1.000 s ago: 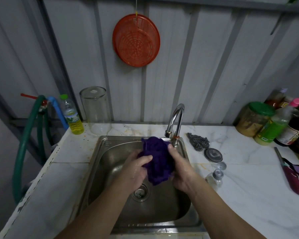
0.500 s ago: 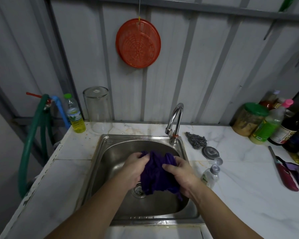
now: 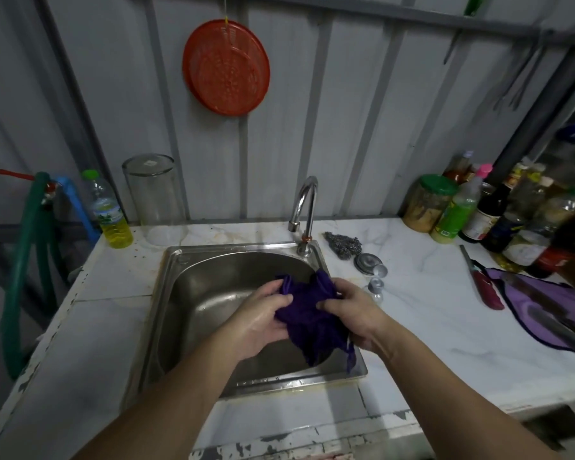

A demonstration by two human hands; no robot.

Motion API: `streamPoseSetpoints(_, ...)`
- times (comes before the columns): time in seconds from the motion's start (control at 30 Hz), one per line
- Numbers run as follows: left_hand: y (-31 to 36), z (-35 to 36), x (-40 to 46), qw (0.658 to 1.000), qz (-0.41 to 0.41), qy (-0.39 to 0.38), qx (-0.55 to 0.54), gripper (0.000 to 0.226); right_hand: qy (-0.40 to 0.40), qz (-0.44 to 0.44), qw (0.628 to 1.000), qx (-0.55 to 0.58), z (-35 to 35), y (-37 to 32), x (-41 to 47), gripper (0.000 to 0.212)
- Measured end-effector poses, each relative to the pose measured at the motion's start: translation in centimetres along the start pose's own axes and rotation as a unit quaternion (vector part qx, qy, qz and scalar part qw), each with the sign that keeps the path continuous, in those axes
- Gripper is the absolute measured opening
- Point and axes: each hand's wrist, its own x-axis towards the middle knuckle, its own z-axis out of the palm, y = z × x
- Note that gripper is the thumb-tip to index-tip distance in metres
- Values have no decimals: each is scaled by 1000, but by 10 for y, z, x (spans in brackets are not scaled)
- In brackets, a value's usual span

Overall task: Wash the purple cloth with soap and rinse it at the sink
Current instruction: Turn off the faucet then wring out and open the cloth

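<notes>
The purple cloth point(image 3: 312, 313) is bunched up over the right half of the steel sink point(image 3: 213, 277). My left hand point(image 3: 263, 318) grips its left side and my right hand point(image 3: 352, 312) grips its right side, the two close together. A loose end of the cloth hangs down toward the sink's front right corner. The curved tap point(image 3: 304, 207) stands behind the basin, and no water is seen running from it. A small clear bottle point(image 3: 375, 288) lies on the counter just right of my right hand.
On the marble counter point(image 3: 429, 313) sit a steel scourer point(image 3: 343, 244), a metal lid point(image 3: 367, 262), a red-handled knife point(image 3: 483, 287), a purple item point(image 3: 545, 313) and several bottles and jars at the back right. A yellow-liquid bottle point(image 3: 112, 217) and a clear jar point(image 3: 153, 197) stand back left. A green hose point(image 3: 24, 260) hangs left.
Both hands have lowered the cloth from just under the tap down into the right side of the basin, and the cloth has loosened from a tight ball into a hanging bunch.
</notes>
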Motion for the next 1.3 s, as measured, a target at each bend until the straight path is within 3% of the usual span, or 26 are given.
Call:
streamPoseSetpoints(0.07,-9,6,-3,999,-14,-24,-22,50,-7,-12,1000,10,-13,-1,-8,38)
streamPoseSetpoints(0.13,-22,13,-4,999,1,-15,-46,78,-12,-14,1000,15,-28,5,-13,40)
streamPoseSetpoints(0.2,-36,23,-3,999,15,2,-50,89,-11,-7,1000,-1,-42,14,-15,39)
streamPoseSetpoints(0.4,-104,59,4,995,-43,83,32,85,5,76,982,-171,-83,60,-15,33)
streamPoseSetpoints(0.5,-135,66,13,985,-107,137,20,86,53,118,933,-337,-95,91,-10,25)
streamPoseSetpoints(0.63,-156,72,23,974,-93,186,88,66,81,101,887,-444,-104,111,-7,17)
streamPoseSetpoints(0.8,-156,79,27,959,-84,225,148,57,63,88,893,-437,-112,119,-2,16)
streamPoseSetpoints(1.3,-157,85,19,959,-66,238,135,57,50,69,912,-402,-117,127,-3,9)
